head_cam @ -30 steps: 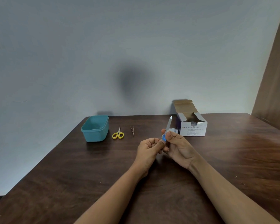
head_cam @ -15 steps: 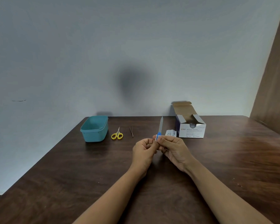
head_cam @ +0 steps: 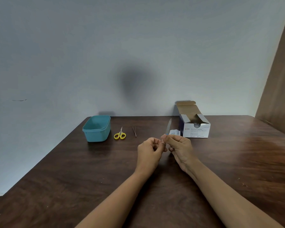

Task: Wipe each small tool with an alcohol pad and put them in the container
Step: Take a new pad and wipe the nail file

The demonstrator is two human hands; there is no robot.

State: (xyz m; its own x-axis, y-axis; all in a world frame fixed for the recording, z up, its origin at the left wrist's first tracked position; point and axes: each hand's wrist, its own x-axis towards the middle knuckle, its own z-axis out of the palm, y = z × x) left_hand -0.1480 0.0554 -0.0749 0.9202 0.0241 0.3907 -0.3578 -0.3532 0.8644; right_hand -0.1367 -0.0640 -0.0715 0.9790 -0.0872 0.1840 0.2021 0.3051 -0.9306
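While the right hand [head_cam: 179,147] pinches the nail file [head_cam: 169,126] low down between thumb and curled forefinger, the blade stands nearly upright above the knuckles, its tip leaning a touch to the right. That's the picture from the head camera. The left hand [head_cam: 150,148] is tucked in right beside it, fingers curled toward the thumb and meeting the right hand's fingertips at the foot of the file. Is the alcohol pad in there? Can't tell: the handle and whatever wraps it are hidden behind the fingers, with only a sliver of blue showing.

By the look of it, we're mid-wipe on the first tool. To do it well, one hand should hold the handle firmly while the other folds the pad round the blade and draws it from base to tip, covering both faces. Then swap the grip so the handle gets its turn, and mind that pointed end.

Behind the hands, a torn wrapper [head_cam: 174,132] lies just beside the open swab box [head_cam: 196,130] at the far right of the table [head_cam: 72,178]. Well to the left sits the teal container [head_cam: 96,129], which looks empty from here. The yellow-handled scissors [head_cam: 120,135] lie just beside it, and the tweezers [head_cam: 134,131] are a little further right. Both appear to be waiting for their wipe.
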